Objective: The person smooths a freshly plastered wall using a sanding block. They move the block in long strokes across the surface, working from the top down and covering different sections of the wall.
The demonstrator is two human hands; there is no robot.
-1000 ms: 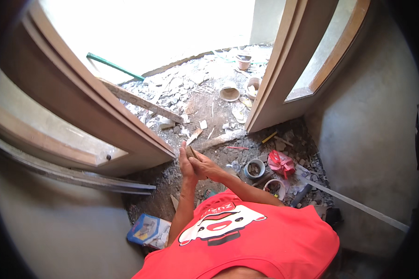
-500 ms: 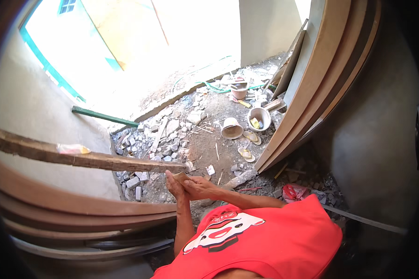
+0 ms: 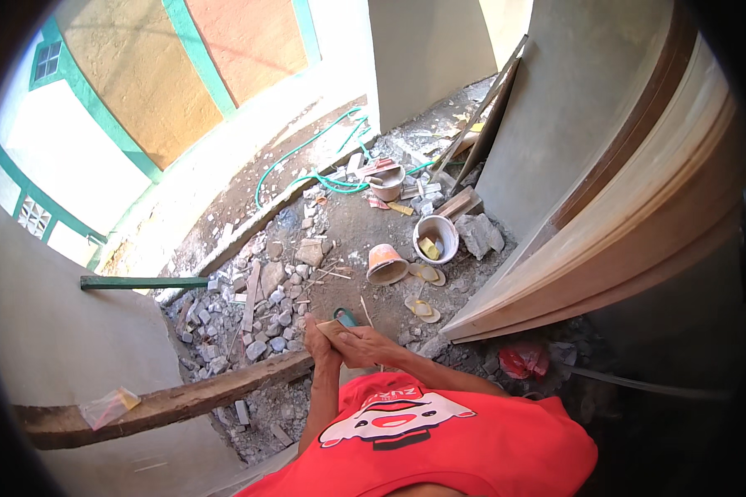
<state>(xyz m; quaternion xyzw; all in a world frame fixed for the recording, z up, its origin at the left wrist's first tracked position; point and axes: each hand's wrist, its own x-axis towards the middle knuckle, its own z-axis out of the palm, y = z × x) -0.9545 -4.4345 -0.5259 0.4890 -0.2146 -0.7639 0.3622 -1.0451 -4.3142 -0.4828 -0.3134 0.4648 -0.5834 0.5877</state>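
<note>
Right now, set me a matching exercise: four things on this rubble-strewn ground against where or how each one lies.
Things:
1. green hose
2. orange bucket
3. wooden beam
4. red bag

Places or states:
A. tipped on its side near a pair of sandals
B. looped along the far edge of the ground
C. at the foot of the leaning door frames
D. running leftward, with a small plastic bag on it

Pairs: 1-B, 2-A, 3-D, 4-C

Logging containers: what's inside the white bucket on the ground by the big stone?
White bucket stands open and upright; a yellowish flat piece lies inside against the wall. Its bottom under that piece is covered, and the near inner wall is hidden by the rim.
</note>
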